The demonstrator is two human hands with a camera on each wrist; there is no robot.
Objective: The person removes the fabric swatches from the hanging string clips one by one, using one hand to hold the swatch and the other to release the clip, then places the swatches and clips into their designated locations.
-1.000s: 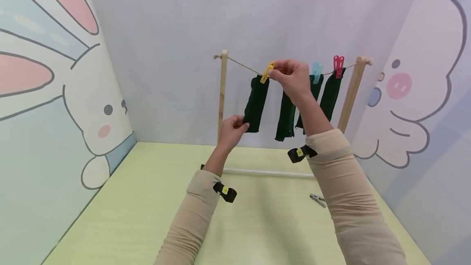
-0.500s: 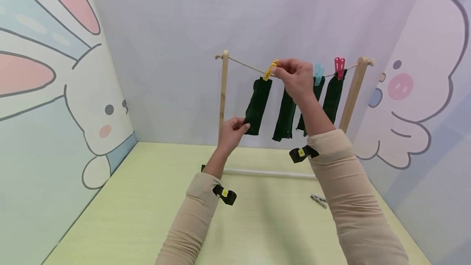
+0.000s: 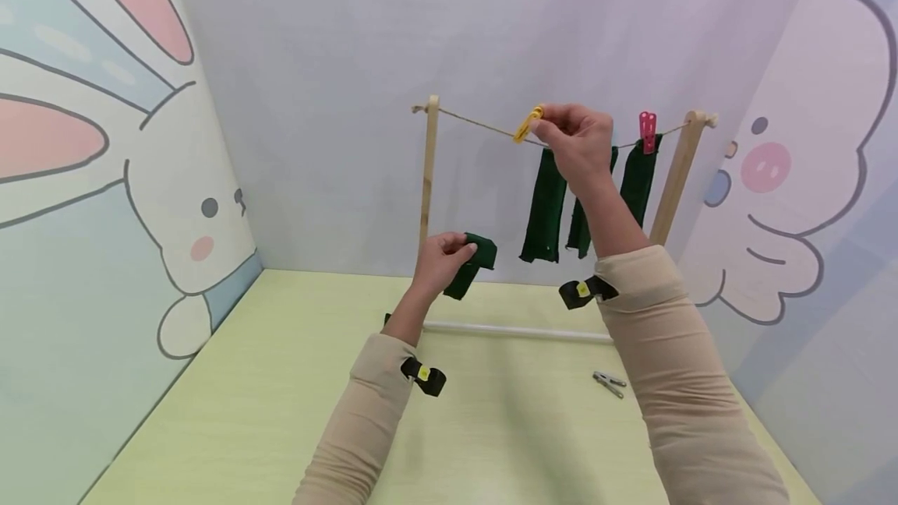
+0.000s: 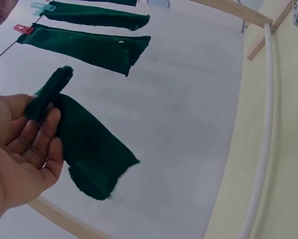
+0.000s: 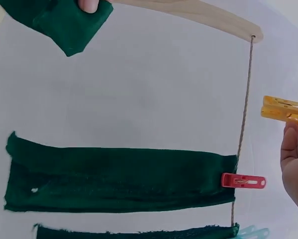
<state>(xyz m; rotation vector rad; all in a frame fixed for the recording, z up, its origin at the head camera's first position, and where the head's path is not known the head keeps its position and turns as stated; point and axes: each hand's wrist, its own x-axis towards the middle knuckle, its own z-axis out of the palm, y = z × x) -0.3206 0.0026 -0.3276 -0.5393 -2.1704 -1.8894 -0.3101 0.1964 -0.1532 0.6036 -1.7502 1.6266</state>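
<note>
My left hand (image 3: 438,265) pinches a dark green strip of cloth (image 4: 91,139), which hangs folded over the fingers below the line. Between the thumb and fingers of my right hand (image 3: 582,148) is a yellow clothespin (image 3: 528,125). It is apart from the twine line (image 5: 246,99), with no cloth in its jaws. Several more green strips (image 3: 543,209) hang from the line, the nearest one under a red clothespin (image 5: 243,180). A light blue clothespin (image 4: 43,8) is on the strip behind it. In the head view my right hand hides some of these clips.
Two wooden posts (image 3: 429,170) carry the line, and a white rod (image 3: 519,330) runs low between them. A grey metal clothespin (image 3: 609,383) lies on the pale yellow table (image 3: 295,380). Printed cartoon walls (image 3: 91,318) stand on both sides.
The yellow clothespin has come off the green strip and the line, moving right and up with my right hand. The strip's top has flopped down over my left hand, which still holds it.
</note>
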